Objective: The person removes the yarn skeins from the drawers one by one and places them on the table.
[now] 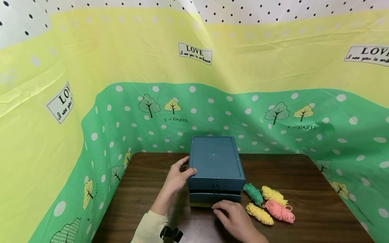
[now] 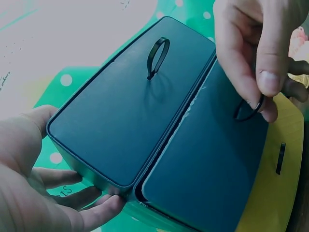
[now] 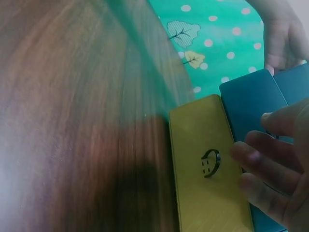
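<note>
1. The drawer box (image 1: 216, 165) stood at the table's (image 1: 319, 209) middle, drawer fronts facing the person.
2. The right hand (image 1: 235, 217) lay directly in front of it, nearer the drawers; its thumb and finger pinched the loop pull (image 2: 248, 108) of the middle drawer (image 2: 207, 159).
3. The left hand (image 1: 177, 177) gripped the box's left front corner, thumb curled on top.
4. Yarn bundles (image 1: 268, 204) lay just right of the box.
5. The backdrop (image 1: 194, 101) read "LOVE" and "PARIS".
</note>
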A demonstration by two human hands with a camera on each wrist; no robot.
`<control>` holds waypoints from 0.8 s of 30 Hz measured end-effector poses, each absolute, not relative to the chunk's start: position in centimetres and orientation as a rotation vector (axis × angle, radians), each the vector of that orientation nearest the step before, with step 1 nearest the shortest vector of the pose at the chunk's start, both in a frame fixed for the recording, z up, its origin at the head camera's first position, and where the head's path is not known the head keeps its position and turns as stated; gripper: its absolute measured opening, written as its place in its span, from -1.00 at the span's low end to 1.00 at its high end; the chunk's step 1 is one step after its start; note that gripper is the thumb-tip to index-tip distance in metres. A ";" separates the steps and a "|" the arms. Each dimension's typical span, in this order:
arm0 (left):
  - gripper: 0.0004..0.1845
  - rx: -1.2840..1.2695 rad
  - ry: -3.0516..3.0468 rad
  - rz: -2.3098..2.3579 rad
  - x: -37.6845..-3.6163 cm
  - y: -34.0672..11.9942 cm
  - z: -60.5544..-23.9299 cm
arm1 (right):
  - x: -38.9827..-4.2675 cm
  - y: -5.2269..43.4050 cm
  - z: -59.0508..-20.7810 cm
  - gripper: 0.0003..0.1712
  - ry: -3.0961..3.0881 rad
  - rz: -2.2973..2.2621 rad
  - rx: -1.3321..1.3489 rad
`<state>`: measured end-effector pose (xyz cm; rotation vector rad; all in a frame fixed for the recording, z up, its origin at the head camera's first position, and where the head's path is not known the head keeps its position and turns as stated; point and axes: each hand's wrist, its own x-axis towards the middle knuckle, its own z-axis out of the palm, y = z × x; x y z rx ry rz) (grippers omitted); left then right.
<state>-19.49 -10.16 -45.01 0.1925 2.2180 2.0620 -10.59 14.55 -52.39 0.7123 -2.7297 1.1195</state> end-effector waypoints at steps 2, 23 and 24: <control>-0.25 0.199 2.220 2.057 -19.5 -10.2 -45.0 | -11.0 14.6 -52.5 -0.84 -2.738 1.101 0.699; -0.26 0.203 2.243 2.035 -19.4 -10.4 -44.9 | -12.0 14.7 -52.8 -0.81 -2.748 1.179 0.558; -0.26 0.207 2.240 2.037 -19.4 -10.3 -44.9 | -11.9 14.8 -52.8 -0.79 -2.733 1.196 0.538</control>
